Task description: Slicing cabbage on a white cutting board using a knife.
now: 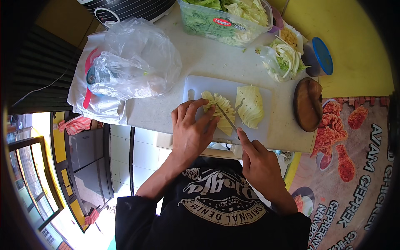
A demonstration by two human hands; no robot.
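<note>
A white plastic cutting board (212, 82) lies near the counter's front edge. On its left half is a sliced piece of cabbage (223, 103), with my left hand (193, 125) bent over it, fingertips resting on its left side. My right hand (261, 162) grips a kitchen knife (225, 116), index finger along the top of the blade; the handle is hidden in the palm. The blade lies diagonally across the sliced cabbage, tip pointing away from me. A second cabbage piece (250, 106), showing cut lines, sits on the board's right half, touched by neither hand.
Behind the board stands a clear plastic tub (225, 31) of leafy greens. Bagged cabbage (286, 61), a blue-lidded container (322, 56) and a brown wooden dish (307, 104) are at right. Plastic bags (134, 59) and a red utensil (87, 98) lie left, near a black striped appliance (134, 9).
</note>
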